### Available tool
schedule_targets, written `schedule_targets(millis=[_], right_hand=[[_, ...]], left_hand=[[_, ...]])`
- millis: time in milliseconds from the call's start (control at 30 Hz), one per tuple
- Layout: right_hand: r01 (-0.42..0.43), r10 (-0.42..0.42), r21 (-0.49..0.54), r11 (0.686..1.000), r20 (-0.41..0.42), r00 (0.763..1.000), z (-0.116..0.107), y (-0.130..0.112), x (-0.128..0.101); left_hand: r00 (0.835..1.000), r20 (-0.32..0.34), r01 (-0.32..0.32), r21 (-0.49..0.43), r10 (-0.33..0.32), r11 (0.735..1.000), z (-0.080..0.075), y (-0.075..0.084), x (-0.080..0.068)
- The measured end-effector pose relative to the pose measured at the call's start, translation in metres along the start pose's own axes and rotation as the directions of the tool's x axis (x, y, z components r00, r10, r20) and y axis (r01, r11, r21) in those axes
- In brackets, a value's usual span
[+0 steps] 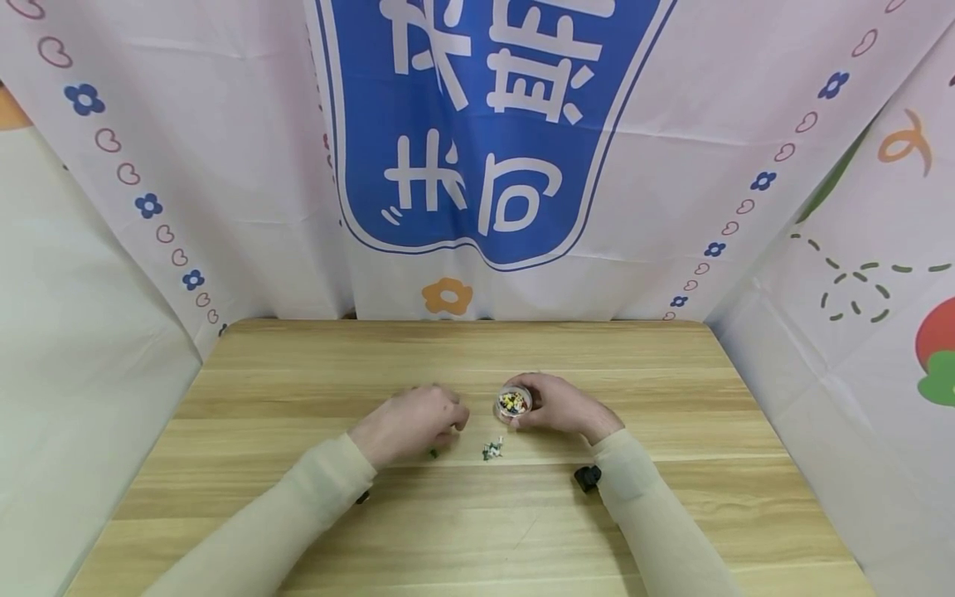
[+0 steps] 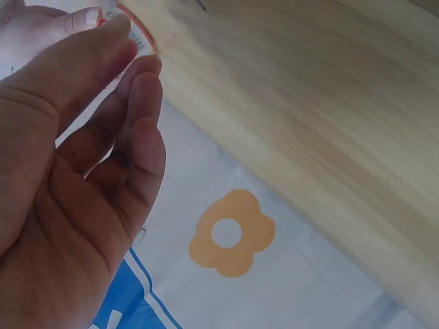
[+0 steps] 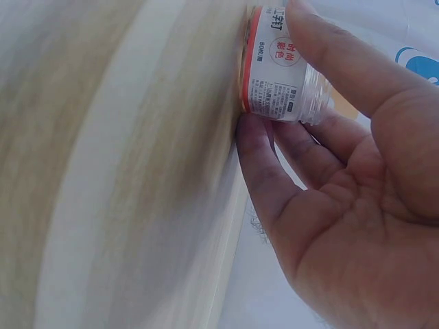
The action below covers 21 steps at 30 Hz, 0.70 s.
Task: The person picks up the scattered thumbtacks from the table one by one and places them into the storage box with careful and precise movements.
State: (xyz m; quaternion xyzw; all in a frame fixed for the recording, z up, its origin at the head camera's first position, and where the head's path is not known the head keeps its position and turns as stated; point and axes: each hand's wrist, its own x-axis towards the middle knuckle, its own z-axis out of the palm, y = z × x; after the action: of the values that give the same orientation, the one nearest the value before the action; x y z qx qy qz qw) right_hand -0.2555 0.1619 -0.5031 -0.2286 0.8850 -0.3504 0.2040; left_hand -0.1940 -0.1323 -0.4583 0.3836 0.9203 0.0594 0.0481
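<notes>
Jar [image 3: 281,68]: small, clear plastic, likely light, slick; best held round labelled wall. Right hand [image 1: 561,405] pinches it between thumb and fingers. Left hand [image 1: 414,421] loosely curled, holds nothing visible.

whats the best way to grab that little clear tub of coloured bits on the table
Grip the small clear tub round its labelled side wall, thumb on one side and fingers opposite, coming in from the side. It stands upright with its top open on the wooden table, so a side grip should keep the coloured pieces in. The right hand already holds it this way.
</notes>
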Motion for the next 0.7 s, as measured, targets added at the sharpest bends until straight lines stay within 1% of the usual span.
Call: schedule_targets(millis=[233, 467, 700], right_hand=[[-0.002, 0.002, -0.001, 1.000, 0.004, 1.000, 0.000, 0.000, 0.000], [0.002, -0.002, 0.001, 1.000, 0.003, 1.000, 0.000, 0.000, -0.001], [0.006, -0.007, 0.010, 1.000, 0.003, 1.000, 0.000, 0.000, -0.001]], left_hand=[[0.998, 0.035, -0.060, 0.008, 0.060, 0.998, -0.003, -0.001, -0.006], [0.995, 0.082, -0.064, -0.003, 0.064, 0.998, -0.006, -0.003, -0.012], [0.988, 0.135, -0.073, 0.006, 0.072, 0.997, -0.003, -0.005, -0.015]])
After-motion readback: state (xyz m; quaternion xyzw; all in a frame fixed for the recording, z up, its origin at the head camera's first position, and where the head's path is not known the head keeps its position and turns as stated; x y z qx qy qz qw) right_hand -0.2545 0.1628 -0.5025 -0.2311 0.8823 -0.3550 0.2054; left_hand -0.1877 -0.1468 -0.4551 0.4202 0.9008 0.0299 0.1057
